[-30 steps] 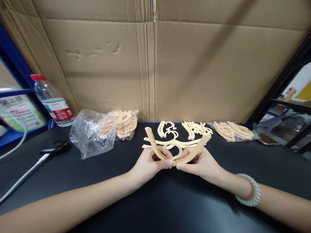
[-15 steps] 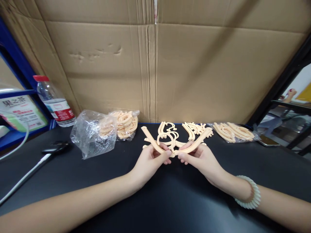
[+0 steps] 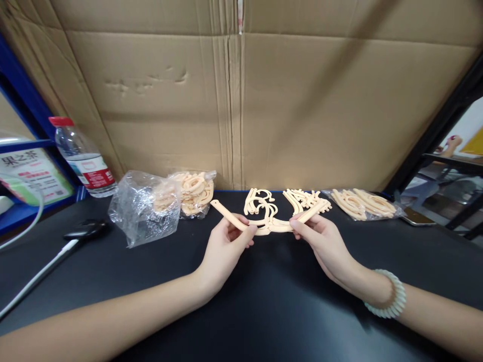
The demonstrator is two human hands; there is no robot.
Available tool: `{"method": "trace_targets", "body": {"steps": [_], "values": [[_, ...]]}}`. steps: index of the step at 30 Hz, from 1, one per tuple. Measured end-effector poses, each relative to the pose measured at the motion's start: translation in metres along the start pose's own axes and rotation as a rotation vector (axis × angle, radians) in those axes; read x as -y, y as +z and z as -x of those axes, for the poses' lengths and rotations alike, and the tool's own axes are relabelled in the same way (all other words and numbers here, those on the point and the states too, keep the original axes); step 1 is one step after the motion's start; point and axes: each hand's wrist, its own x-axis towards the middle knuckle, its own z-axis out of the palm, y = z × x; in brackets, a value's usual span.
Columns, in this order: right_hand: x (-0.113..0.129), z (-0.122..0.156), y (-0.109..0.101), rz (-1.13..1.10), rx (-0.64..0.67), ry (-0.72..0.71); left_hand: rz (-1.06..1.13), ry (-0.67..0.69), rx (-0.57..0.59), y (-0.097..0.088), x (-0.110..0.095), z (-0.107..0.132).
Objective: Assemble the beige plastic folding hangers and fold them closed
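Observation:
My left hand [image 3: 227, 245] pinches a cream curved strip [image 3: 231, 217] whose free end points up and to the left. A matching curved strip [image 3: 312, 211], rising toward the right, is pinched in my right hand [image 3: 321, 240]. The two strips' inner ends meet in the middle, in front of other cream curved pieces [image 3: 268, 215]. Whether the ends are joined or only touching, I cannot tell. Fingers hide part of each strip.
Loose cream pieces [image 3: 306, 199] lie behind my hands. Bagged pieces [image 3: 364, 203] are at the right, with a phone-like object [image 3: 417, 217]. Leftward are a crumpled clear bag [image 3: 145, 208], more bagged pieces [image 3: 196, 193], a water bottle [image 3: 85, 158] and a black cabled device [image 3: 86, 229]. Cardboard [image 3: 302, 100] stands behind.
Both hands have moved slightly apart and the strips now sit lower and flatter, their inner ends meeting. A ring-like curve seen between them before now appears farther back.

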Motion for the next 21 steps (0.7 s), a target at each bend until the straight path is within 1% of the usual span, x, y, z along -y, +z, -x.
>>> {"method": "trace_targets", "body": {"steps": [5,10,13,15,17,19,21], "values": [[-0.002,-0.002,-0.003,-0.032,-0.089,0.004,-0.021,0.045,-0.04,-0.002,0.002,-0.001],[-0.004,-0.006,-0.004,-0.027,-0.136,-0.014,-0.044,0.065,-0.063,-0.003,0.003,-0.002],[-0.006,-0.008,-0.007,0.019,-0.215,-0.092,-0.057,0.121,-0.13,-0.004,0.005,-0.004],[-0.008,-0.01,-0.011,0.062,-0.297,-0.171,-0.104,0.164,-0.199,-0.006,0.007,-0.005],[-0.009,-0.011,-0.016,0.124,-0.352,-0.249,-0.167,0.185,-0.244,-0.008,0.009,-0.005],[-0.01,-0.012,-0.019,0.202,-0.333,-0.321,-0.242,0.202,-0.252,-0.01,0.009,-0.004],[-0.009,-0.01,-0.02,0.28,-0.233,-0.379,-0.328,0.229,-0.233,-0.011,0.009,-0.002]]}}
